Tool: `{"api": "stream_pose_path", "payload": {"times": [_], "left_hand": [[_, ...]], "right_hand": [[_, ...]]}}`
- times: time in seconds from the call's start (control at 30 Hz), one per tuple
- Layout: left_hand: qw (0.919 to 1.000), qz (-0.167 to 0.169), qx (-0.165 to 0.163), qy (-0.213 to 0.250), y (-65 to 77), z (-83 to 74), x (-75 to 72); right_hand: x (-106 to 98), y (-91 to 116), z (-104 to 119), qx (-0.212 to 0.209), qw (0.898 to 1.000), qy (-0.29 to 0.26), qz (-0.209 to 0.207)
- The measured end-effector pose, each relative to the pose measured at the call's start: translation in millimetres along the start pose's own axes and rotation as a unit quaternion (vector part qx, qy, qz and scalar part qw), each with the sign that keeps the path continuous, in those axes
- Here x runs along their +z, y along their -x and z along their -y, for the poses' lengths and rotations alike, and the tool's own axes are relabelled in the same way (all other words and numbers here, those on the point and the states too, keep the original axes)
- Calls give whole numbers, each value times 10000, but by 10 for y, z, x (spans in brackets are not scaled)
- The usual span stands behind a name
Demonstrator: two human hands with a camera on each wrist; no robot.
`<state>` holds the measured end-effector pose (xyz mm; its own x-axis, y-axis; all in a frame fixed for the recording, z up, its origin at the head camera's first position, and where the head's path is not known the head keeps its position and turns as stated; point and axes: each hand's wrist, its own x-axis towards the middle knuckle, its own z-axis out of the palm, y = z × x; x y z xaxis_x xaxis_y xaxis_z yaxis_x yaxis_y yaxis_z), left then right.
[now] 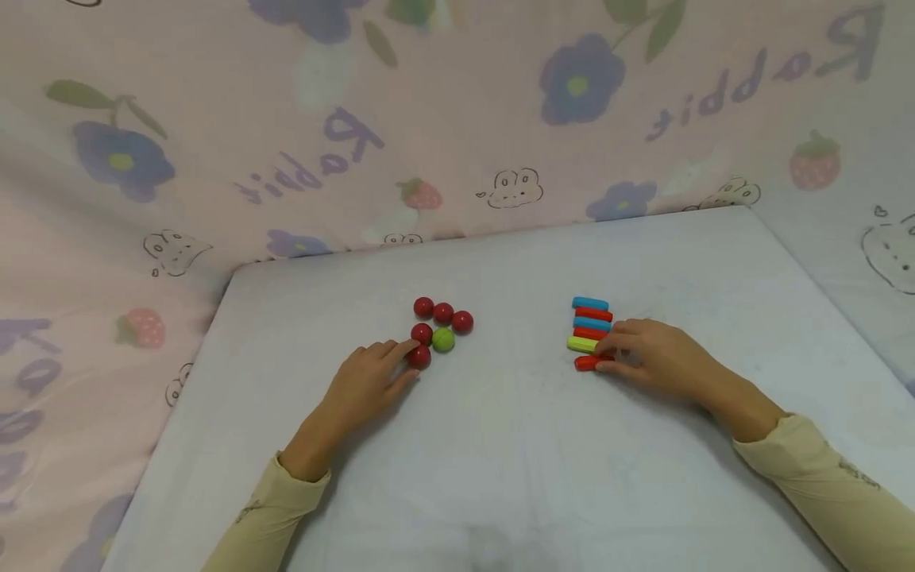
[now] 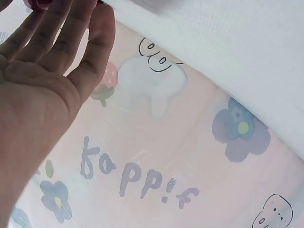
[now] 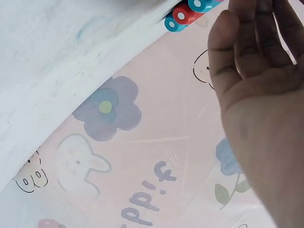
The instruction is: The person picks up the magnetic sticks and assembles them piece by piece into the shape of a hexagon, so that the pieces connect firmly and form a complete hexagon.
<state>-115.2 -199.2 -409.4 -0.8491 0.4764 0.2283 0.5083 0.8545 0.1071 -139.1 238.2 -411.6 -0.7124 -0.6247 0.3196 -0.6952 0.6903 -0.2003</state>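
My left hand (image 1: 368, 383) pinches the nearest red ball (image 1: 419, 357) between forefinger and thumb, low over the white table. Close beside it are a yellow-green ball (image 1: 443, 340) and several more glossy red balls (image 1: 443, 313). On the other side, my right hand (image 1: 661, 357) has thumb and fingers around the right end of the nearest red stick (image 1: 588, 363). Beyond that stick lies a row of short sticks: a yellow-green stick (image 1: 582, 344), then red and blue ones, up to the farthest blue stick (image 1: 590, 303). The right fingers partly cover some right ends.
A white cloth covers the table (image 1: 500, 445). Behind it hangs a pink curtain (image 1: 457, 143) printed with flowers, rabbits and strawberries, which also drapes down the left side. The balls and the sticks form two separate groups, left and right.
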Motion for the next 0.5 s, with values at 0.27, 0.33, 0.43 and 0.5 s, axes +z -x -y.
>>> {"api": "stream_pose_path", "payload": {"times": [0.27, 0.33, 0.43, 0.5], "left_hand": [[9997, 214, -128, -15, -6, -15, 33], [9996, 223, -135, -59, 11, -10, 34], [9999, 112, -50, -101, 17, -3, 20], [9999, -11, 68, -92, 1, -1, 8]], "right_hand": [[38, 44, -22, -28, 9999, -12, 139], [38, 40, -18, -34, 9998, -48, 198], [17, 29, -9, -12, 9996, -42, 286], [-6, 23, -4, 34, 9995, -22, 323]]}}
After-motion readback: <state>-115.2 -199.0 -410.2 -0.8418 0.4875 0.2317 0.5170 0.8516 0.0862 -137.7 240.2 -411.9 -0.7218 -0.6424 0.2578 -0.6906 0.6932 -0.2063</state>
